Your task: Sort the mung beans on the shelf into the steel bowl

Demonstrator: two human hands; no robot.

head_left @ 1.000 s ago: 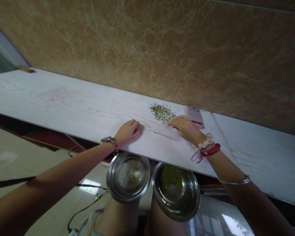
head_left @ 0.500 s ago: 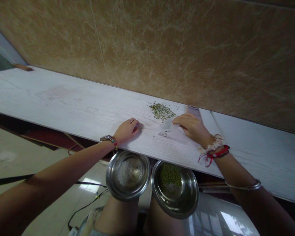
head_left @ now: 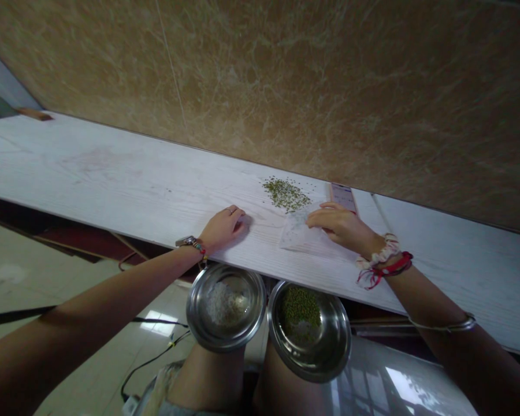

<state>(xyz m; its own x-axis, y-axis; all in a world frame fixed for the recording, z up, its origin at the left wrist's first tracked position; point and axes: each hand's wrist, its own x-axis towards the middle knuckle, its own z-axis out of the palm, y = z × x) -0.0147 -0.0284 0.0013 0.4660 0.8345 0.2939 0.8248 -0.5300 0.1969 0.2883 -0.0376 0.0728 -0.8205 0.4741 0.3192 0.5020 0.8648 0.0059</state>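
Observation:
My left hand rests on the white wooden board with its fingers loosely curled, and nothing shows in them. My right hand has its fingers bent together at the edge of a clear plastic bag, which lies nearly flat on the board. Just beyond the bag is a scattered patch of green mung beans. Below the board's edge, a steel bowl with whitish grains stands over my left leg. Beside it, over my right leg, another steel bowl holds mung beans.
The narrow white board runs along a brown marbled wall. A small purplish card or packet lies behind my right hand. At the far left is a brown wooden piece. A black cable trails over the tiled floor.
The plastic bag was bunched and partly raised; now it lies flatter and more spread out. My right hand has shifted slightly right. My left hand stays in place.

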